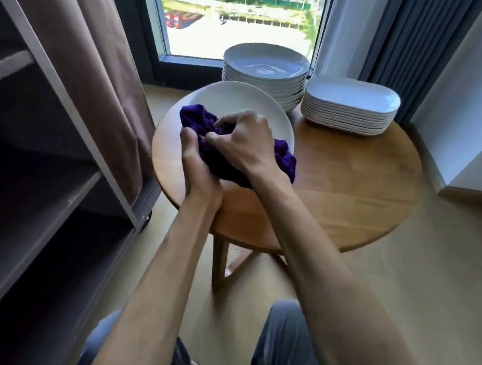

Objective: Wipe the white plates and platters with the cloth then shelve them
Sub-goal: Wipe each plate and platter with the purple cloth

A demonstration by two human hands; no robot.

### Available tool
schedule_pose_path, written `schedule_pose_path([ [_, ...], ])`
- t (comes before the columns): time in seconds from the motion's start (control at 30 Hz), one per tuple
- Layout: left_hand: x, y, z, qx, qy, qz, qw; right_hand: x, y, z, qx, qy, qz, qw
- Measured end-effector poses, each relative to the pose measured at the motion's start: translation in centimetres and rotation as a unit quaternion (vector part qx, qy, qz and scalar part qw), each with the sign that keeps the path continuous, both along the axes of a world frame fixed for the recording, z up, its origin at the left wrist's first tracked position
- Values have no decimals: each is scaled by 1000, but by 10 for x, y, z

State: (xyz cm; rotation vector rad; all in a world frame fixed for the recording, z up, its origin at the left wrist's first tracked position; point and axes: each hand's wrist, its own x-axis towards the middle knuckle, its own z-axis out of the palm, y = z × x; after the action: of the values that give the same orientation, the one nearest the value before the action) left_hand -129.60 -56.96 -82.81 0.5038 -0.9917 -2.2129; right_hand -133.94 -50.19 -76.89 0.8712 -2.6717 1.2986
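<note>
Round wooden table (pixel 344 179) by window. Left hand (pixel 198 163) gripped plate (pixel 233 102) rim; right hand (pixel 243 138) fingers bunched cloth (pixel 196 118) on it. Beyond fingers, plate stack (pixel 265 72) and platter stack (pixel 350 105) unwiped; shelves (pixel 40 207) bare.

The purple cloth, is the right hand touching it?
Touching. The head view shows the right hand with fingers curled into the purple cloth, bunched on the plate.

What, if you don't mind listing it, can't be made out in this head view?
- Near rim of the held plate: covered by the cloth and both hands.
- Left hand fingers: under the plate and cloth, so their grip is hidden.
- Right hand fingertips: buried in the cloth.
- Exact counts in the round stack and platter stack: the rims blur together.
- Shelf interior: too dark, cut by the left edge.
</note>
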Motion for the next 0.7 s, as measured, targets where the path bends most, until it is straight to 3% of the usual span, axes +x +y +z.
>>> schedule_pose_path([
  [0.2,-5,5,-2,17,-11,-21,1000,-25,27,-13,141,-51,-74,986],
  [0.27,-7,5,-2,-44,-16,27,999,-36,39,-20,152,-37,-124,980],
  [0.37,-8,10,-3,-131,-5,46,990,-52,48,-24,111,29,-185,976],
  [0.53,-9,28,-11,-155,9,-14,988,-66,27,1,36,70,-204,976],
  [0.63,-11,30,-12,-135,16,-30,990,-52,10,14,-10,70,-136,988],
  [0.7,-14,23,-11,-107,19,-25,994,-39,5,17,-42,22,-60,997],
])
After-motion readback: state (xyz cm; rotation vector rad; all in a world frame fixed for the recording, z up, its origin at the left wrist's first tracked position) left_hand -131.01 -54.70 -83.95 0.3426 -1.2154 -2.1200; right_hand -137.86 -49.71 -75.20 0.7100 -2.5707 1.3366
